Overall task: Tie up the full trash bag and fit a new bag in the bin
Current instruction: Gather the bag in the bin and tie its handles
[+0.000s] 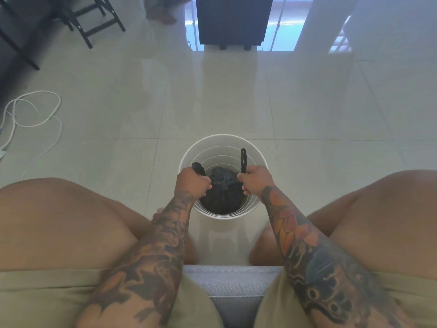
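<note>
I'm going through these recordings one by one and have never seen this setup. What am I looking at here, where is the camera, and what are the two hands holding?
There is no machine here: a seated person works with bare hands, and the single picture comes from a wide-angle camera worn on their head, looking forward and down past their knees. On the tiled floor between their legs stands a white bin. Inside it sits a black trash bag, gathered at the top. The left hand grips one black handle strip of the bag, and the right hand grips the other strip, which sticks up above the fist. The bag lies in the bin, not lifted out. Farther off are a white cable at the left, black chair legs and a dark cabinet.
</note>
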